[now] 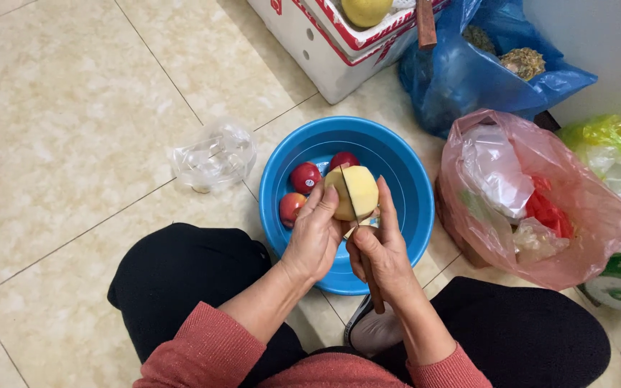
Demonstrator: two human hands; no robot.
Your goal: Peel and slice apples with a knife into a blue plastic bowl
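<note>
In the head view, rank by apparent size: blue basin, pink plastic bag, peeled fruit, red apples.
1. Pink plastic bag and blue basin: look alike, unranked.
2. Peeled fruit, nearer the camera, so unsure.
3. Red apples, smallest.

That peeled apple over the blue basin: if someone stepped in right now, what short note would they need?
Left hand: holds the peeled apple above the blue basin.
Right hand: grips the knife, blade set into the apple.
Done: this apple shows no skin; the cut has begun.
Left: three red apples lie unpeeled in the basin.
Nearby: a clear plastic bag on the floor, a pink bag to the right.
</note>
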